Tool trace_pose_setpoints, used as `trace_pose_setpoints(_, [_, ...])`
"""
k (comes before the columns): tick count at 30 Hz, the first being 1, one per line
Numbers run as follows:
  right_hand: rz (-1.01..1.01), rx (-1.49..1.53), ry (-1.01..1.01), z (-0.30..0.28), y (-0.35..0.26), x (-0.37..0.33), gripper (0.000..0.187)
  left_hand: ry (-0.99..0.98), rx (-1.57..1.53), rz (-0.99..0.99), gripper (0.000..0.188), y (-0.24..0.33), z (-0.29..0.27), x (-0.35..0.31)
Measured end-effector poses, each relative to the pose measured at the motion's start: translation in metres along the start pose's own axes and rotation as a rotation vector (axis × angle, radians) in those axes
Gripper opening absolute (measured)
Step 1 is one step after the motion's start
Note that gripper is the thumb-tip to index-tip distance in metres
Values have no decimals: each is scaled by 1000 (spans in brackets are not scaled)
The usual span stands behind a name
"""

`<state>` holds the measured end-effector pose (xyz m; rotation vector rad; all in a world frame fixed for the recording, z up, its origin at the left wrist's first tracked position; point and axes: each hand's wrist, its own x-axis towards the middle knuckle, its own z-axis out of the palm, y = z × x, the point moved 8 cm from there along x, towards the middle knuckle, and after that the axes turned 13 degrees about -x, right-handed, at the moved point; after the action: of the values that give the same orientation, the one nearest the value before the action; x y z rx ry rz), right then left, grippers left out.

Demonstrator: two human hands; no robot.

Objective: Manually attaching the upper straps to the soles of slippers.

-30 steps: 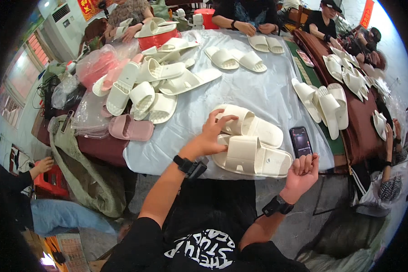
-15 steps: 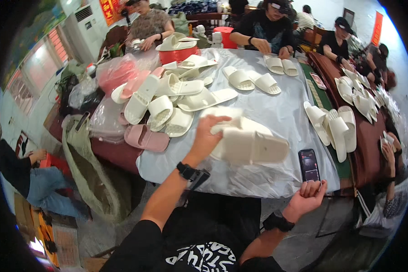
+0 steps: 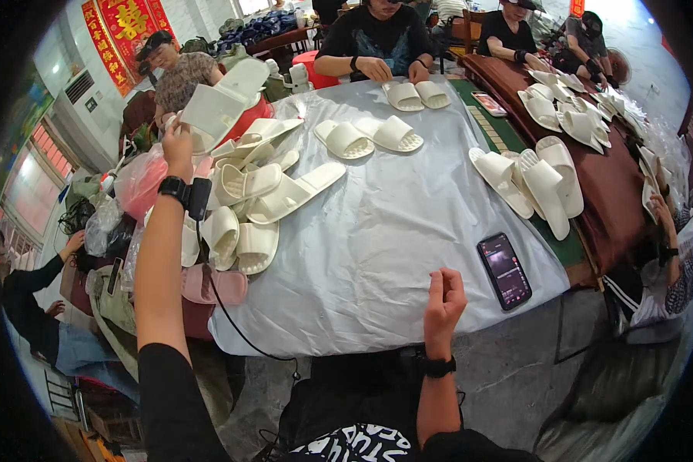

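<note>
My left arm reaches to the far left, with my left hand (image 3: 179, 148) closed on white slippers (image 3: 217, 117), lifted above the slipper pile; the overlap hides how many it holds. Below lie several loose white slippers (image 3: 294, 194) heaped at odd angles, and a pink slipper (image 3: 222, 285) sits by the table's left edge. My right hand (image 3: 444, 312) hovers over the near edge of the table, fingers curled in and nothing visible in them. Close to it, on its right, a black phone (image 3: 505, 271) with a lit screen rests on the sheet.
A grey-white plastic sheet (image 3: 377, 262) covers the table. Pairs of white slippers stand in the middle (image 3: 369, 137) and on the right (image 3: 543, 181). Another person's hands (image 3: 396, 71) touch a pair at the far side. Plastic bags (image 3: 140, 185) crowd the left, and a brown sofa (image 3: 516, 100) borders the right.
My left hand has carried the white slippers from the table's middle to the far left, over the pile. My right hand has moved left, away from the phone. The view has shifted.
</note>
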<state>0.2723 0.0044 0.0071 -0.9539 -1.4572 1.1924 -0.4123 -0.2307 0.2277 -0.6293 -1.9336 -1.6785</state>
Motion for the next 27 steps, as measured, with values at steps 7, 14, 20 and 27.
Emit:
trace_pose_setpoints(7, [-42,-150,36,-7,2,3,12,73,558,-234,43,-31,29,-32])
trace_pose_setpoints(14, [-86,-107,-80,17,-5,2,14,-104,674,-215,56,-114,-72,52])
trace_pose_setpoints(20, [-42,-279,45,-14,0,-1,14,-417,932,-231,51,-49,63,-69])
trace_pose_setpoints(27, [-91,-250,-11,6,-6,4,11,-548,738,310,35,65,47,-80])
